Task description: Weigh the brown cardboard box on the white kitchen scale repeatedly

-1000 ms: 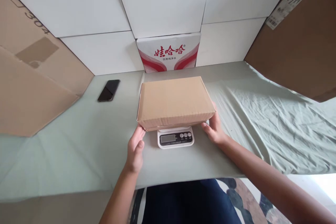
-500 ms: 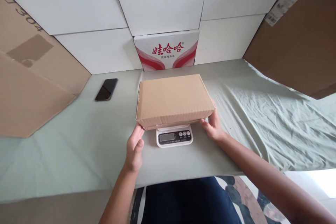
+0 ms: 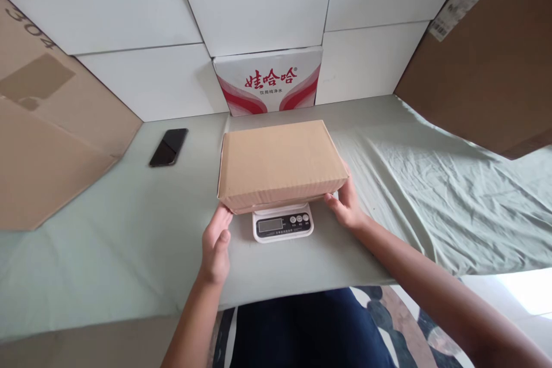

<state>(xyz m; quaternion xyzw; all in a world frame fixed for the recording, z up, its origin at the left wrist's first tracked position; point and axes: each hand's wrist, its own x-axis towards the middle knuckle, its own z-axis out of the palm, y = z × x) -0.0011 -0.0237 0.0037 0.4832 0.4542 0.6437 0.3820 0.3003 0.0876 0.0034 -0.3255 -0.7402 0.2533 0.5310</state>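
Note:
A closed brown cardboard box (image 3: 282,161) sits over a small white digital kitchen scale (image 3: 283,224); whether it rests fully on the platform is hidden. Below the box's front edge, the scale's display and round buttons show, and no digits can be read. My left hand (image 3: 217,244) supports the near left corner, its fingers tucked under the box and its thumb standing free. At the near right corner my right hand (image 3: 347,201) grips the box, with the thumb at the front lower edge and the fingers around the side.
A black phone (image 3: 169,147) lies on the green cloth (image 3: 107,241) to the left. Behind stands a white and red carton (image 3: 268,81) against white panels. Large cardboard pieces flank the table on the left (image 3: 56,144) and right (image 3: 487,69).
My view has turned slightly right, so everything appears a little further left. Both hands keep their hold on the box, which stays over the scale.

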